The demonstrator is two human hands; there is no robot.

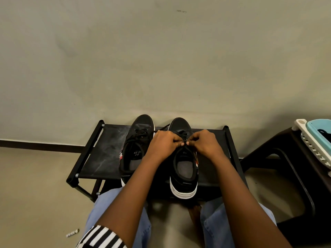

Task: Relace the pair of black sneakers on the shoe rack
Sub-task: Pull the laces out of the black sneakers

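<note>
The shoe rack (100,153) is bare at its left edge. The left sneaker (136,140) and right sneaker (184,169) fill the middle; a stool (286,145) stands near the right edge.

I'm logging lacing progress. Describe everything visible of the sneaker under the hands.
The sneaker is black and canvas-looking, with a thick white sole striped black at the heel, a grey insole and a red-and-white mark on its side. It stands upright on the black shoe rack, toe toward the wall, beside the other sneaker. The left hand and right hand pinch its black lace over the tongue; a loose stretch trails leftward.
</note>
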